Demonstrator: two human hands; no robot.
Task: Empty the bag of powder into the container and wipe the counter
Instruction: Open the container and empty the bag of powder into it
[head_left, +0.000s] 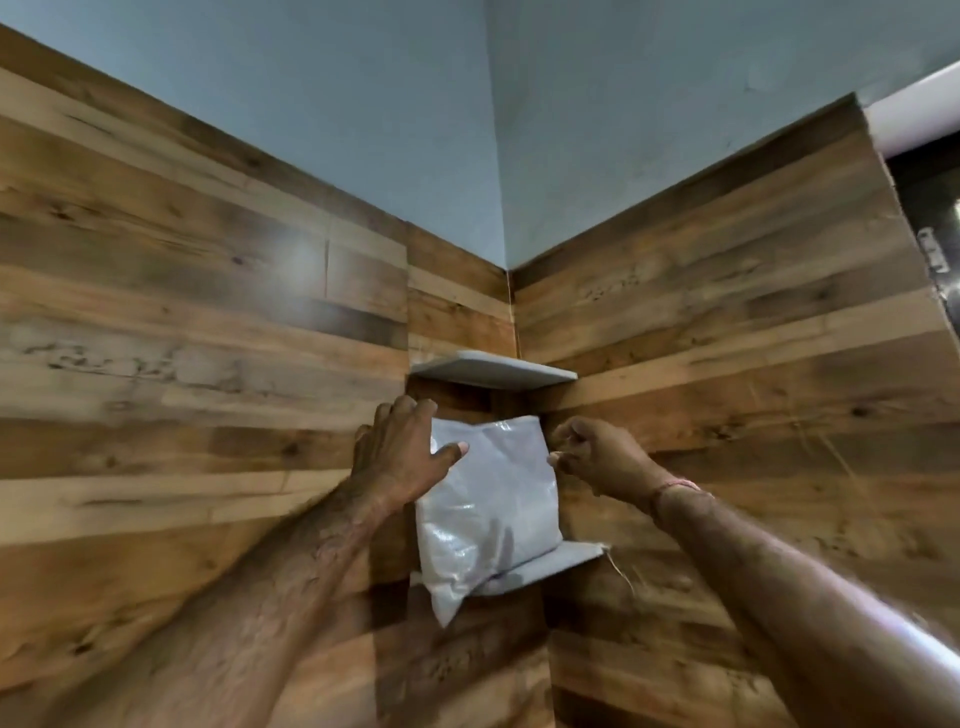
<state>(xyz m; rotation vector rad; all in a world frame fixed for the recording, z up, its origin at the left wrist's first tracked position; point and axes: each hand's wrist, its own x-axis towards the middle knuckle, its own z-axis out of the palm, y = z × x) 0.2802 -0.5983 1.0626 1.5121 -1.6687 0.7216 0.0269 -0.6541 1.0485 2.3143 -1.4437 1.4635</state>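
The bag (488, 499) of white powder stands upright on the lower shelf (563, 564), in the corner where the wood-panelled walls (182, 322) meet. Its bottom left corner hangs over the shelf's front edge. Your left hand (400, 452) grips the bag's upper left corner, thumb across the front and fingers curled behind. Your right hand (597, 457) is at the bag's upper right edge, fingers curled. Whether they pinch the plastic cannot be told. The upper shelf (493, 368) sits just above.
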